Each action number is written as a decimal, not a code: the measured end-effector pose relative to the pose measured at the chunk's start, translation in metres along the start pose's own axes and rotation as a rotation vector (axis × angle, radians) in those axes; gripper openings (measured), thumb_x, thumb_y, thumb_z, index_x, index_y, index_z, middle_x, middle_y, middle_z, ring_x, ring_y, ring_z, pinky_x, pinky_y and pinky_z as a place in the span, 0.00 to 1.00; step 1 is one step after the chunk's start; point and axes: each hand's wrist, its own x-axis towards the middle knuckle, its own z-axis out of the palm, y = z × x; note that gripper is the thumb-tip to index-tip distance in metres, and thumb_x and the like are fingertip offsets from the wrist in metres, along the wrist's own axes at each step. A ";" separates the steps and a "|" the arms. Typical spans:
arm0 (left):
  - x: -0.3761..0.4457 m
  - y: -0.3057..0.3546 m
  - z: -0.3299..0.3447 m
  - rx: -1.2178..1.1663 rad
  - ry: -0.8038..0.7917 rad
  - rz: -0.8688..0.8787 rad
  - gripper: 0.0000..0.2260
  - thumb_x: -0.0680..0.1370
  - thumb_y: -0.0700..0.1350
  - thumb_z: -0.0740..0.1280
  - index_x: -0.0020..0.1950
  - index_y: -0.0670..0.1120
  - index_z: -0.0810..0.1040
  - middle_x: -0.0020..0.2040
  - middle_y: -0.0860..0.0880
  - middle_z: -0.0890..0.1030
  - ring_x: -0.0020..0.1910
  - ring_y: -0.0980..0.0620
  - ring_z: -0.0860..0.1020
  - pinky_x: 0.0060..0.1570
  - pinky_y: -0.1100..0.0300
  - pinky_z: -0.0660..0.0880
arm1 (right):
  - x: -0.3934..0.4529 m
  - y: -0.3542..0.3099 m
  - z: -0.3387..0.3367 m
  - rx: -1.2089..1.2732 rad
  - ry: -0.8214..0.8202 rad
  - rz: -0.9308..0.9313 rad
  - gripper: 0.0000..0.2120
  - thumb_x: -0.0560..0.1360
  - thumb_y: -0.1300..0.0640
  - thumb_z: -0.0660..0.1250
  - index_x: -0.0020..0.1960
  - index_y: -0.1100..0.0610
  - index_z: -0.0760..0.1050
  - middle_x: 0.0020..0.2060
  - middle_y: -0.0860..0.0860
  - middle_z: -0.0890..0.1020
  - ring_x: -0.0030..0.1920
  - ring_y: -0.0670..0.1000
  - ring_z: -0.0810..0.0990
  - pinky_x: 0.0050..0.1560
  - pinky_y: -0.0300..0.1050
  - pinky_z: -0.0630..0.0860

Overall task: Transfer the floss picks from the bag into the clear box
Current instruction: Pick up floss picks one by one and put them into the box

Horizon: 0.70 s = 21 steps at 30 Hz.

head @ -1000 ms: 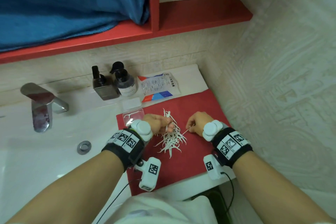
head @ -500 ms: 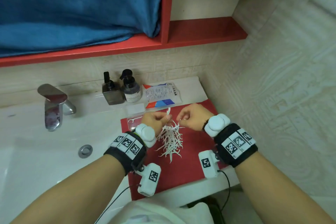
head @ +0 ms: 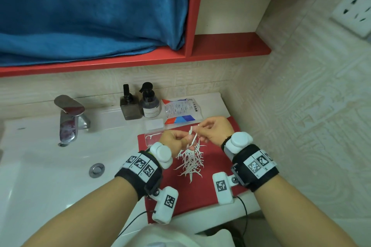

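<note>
White floss picks (head: 190, 161) piled on red mat (head: 216, 190) (messy); left hand (head: 173, 140) and right hand (head: 215, 131) both pinch held picks (head: 193, 136) above.

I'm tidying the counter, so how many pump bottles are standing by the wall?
2: a square dark pump bottle behind the sink, and a round dark pump bottle beside it, left of the floss pick bag.

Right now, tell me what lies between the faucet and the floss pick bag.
In the head view, two dark pump bottles stand side by side on the ledge between the faucet and the floss pick bag.
</note>
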 end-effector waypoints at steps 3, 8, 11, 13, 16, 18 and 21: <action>0.006 -0.007 -0.001 -0.007 0.071 -0.032 0.06 0.76 0.42 0.69 0.47 0.41 0.83 0.37 0.42 0.85 0.36 0.50 0.80 0.36 0.64 0.76 | 0.006 0.010 0.003 -0.045 0.021 0.000 0.07 0.70 0.57 0.77 0.45 0.58 0.82 0.29 0.56 0.84 0.26 0.48 0.81 0.33 0.41 0.78; 0.010 -0.011 0.002 -0.085 -0.042 -0.070 0.09 0.77 0.36 0.66 0.54 0.31 0.79 0.42 0.39 0.83 0.35 0.52 0.83 0.38 0.64 0.79 | 0.010 0.018 0.008 -0.059 -0.020 -0.029 0.07 0.70 0.56 0.77 0.46 0.56 0.83 0.32 0.53 0.85 0.32 0.50 0.85 0.38 0.44 0.82; 0.010 -0.012 0.002 -0.085 -0.068 -0.087 0.09 0.78 0.34 0.65 0.54 0.31 0.79 0.39 0.41 0.82 0.32 0.54 0.83 0.36 0.66 0.78 | 0.010 0.019 0.010 0.038 -0.066 -0.023 0.07 0.70 0.57 0.77 0.46 0.57 0.83 0.34 0.53 0.85 0.34 0.51 0.85 0.40 0.44 0.82; 0.010 -0.012 0.002 -0.075 -0.068 -0.081 0.08 0.77 0.34 0.65 0.53 0.31 0.79 0.37 0.44 0.83 0.31 0.54 0.82 0.35 0.66 0.78 | 0.009 0.020 0.010 0.071 -0.076 -0.026 0.07 0.70 0.59 0.77 0.46 0.57 0.83 0.34 0.54 0.85 0.34 0.51 0.85 0.40 0.43 0.82; 0.009 -0.012 0.003 -0.051 -0.070 -0.067 0.08 0.77 0.35 0.66 0.52 0.32 0.80 0.36 0.47 0.84 0.32 0.54 0.82 0.36 0.65 0.78 | 0.008 0.020 0.007 0.063 -0.069 -0.013 0.05 0.70 0.59 0.77 0.45 0.55 0.83 0.33 0.53 0.85 0.32 0.50 0.84 0.37 0.42 0.80; 0.007 -0.013 0.004 -0.036 -0.036 -0.061 0.07 0.77 0.38 0.67 0.51 0.35 0.81 0.35 0.47 0.84 0.33 0.54 0.83 0.36 0.64 0.77 | 0.007 0.022 0.004 0.007 -0.062 -0.010 0.06 0.69 0.58 0.78 0.44 0.55 0.83 0.31 0.52 0.85 0.31 0.49 0.84 0.35 0.41 0.79; 0.006 -0.010 0.006 0.035 0.006 0.004 0.05 0.77 0.40 0.68 0.49 0.40 0.82 0.31 0.53 0.83 0.31 0.59 0.82 0.35 0.67 0.75 | 0.005 0.022 -0.004 -0.119 -0.050 0.001 0.09 0.68 0.54 0.78 0.46 0.55 0.83 0.30 0.52 0.85 0.29 0.47 0.84 0.34 0.38 0.79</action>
